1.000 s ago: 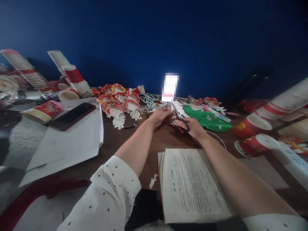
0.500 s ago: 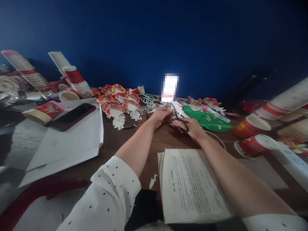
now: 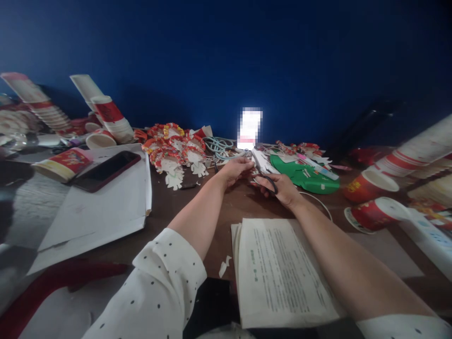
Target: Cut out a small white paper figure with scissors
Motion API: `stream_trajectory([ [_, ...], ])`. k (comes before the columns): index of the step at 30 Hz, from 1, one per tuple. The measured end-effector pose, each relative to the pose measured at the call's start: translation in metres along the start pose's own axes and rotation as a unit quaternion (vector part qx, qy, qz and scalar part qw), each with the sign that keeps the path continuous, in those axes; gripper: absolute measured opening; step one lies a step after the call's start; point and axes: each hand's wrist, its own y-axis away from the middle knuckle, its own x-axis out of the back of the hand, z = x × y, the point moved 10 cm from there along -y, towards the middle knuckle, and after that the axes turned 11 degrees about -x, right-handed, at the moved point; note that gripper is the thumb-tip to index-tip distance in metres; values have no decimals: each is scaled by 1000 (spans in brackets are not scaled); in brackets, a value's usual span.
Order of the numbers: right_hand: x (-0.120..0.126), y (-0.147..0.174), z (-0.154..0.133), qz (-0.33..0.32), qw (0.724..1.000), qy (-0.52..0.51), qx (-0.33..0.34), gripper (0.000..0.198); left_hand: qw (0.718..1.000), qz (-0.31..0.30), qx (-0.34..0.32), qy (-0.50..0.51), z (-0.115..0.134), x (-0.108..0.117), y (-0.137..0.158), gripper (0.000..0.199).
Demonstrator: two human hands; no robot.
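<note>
My right hand (image 3: 280, 187) is closed around the black handle of a pair of scissors (image 3: 271, 182), whose blades point away toward the lit screen. Just to the left, the fingers of my left hand (image 3: 237, 170) pinch a small piece of white paper (image 3: 253, 161) beside the blades; most of the piece is hidden by the fingers. Beyond both hands lie white paper cuttings (image 3: 263, 162) and a green sheet (image 3: 303, 175) with scraps on it. Left of my left hand is a pile of red-and-white paper cutouts (image 3: 173, 150).
A bright, blurred screen (image 3: 249, 128) stands against the blue wall. An open booklet (image 3: 278, 268) lies between my forearms. On the left are a dark phone (image 3: 108, 172), a white board (image 3: 95, 212) and stacked paper cups (image 3: 113, 120). Red cups (image 3: 376, 212) and a power strip (image 3: 429, 233) are on the right.
</note>
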Motion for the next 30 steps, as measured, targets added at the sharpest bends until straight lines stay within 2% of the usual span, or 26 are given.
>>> stream_trajectory([
  [18,0,-2,2,12,1000,8,7,50,1000,-5,-2,2,0,1,-1,19],
  [30,2,-3,3,12,1000,-3,7,48,1000,15,7,15,1,3,2,15],
])
